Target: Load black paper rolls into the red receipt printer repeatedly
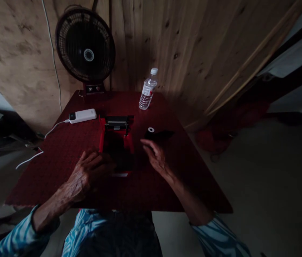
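Note:
A small red device like a receipt printer (129,142) lies with its cover raised on the red table. A dark roller bar and a metal strip show at its far end; its near part is deep in shadow. My left hand (88,171) is at its near left side, fingers bent over the edge and holding it, with the fingertips partly lost in the dark. To the right of the device, my right hand (156,157) hovers with fingers apart and nothing in them. Just beyond those fingers stands a dark roll with a white-ringed core (151,130), a black strip (165,134) trailing rightward from it.
A white power bank (83,116) with a white cable lies at the left. Behind it a dark fan (86,46) stands against the wooden wall (177,46). A clear water bottle (147,91) is at the back of the table (164,192).

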Demonstrator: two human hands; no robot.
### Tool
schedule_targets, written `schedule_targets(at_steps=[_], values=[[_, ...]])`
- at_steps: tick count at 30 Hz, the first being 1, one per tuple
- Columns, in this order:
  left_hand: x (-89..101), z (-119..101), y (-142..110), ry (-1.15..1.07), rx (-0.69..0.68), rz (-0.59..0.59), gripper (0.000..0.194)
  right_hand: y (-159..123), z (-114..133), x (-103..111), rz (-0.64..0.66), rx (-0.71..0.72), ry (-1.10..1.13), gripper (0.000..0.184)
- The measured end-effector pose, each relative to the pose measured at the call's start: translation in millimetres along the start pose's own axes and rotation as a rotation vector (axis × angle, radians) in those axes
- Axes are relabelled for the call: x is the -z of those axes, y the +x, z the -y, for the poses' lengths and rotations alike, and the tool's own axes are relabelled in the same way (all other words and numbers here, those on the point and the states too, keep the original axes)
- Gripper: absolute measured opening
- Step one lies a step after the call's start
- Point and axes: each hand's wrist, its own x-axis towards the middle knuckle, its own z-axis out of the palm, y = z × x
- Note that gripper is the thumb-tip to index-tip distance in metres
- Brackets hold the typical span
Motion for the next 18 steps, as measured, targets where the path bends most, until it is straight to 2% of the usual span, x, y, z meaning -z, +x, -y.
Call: schedule_targets(at_steps=[4,7,9,11,16,18], values=[[-3.3,-4.0,-2.6,0.038,-0.019,-0.038,0.026,55.5,38.3,-7.4,-0.015,-0.061,0.233,0.055],[-5.3,-4.7,-1.3,0.033,-0.016,-0.069,0.026,76.3,58.8,-16.4,0.039,-0.041,0.274,0.057],[-6.3,-5.5,-0.9,0.021,-0.02,-0.072,0.026,68.4,64.9,-20.6,0.031,-0.018,0.256,0.056],[-7.1,-6.6,-1.6,0.016,-0.028,-0.077,0.024,47.2,65.7,-22.5,-0.027,-0.001,0.228,0.052],[-7.9,-4.2,-7.4,-0.026,-0.012,-0.104,0.021,-3.0,58.1,-28.9,-0.086,-0.018,0.248,0.025],[-7.2,2.2,-7.0,-0.124,0.071,-0.144,0.021,-8.3,55.2,-33.5,-0.102,-0.026,0.286,0.023]])
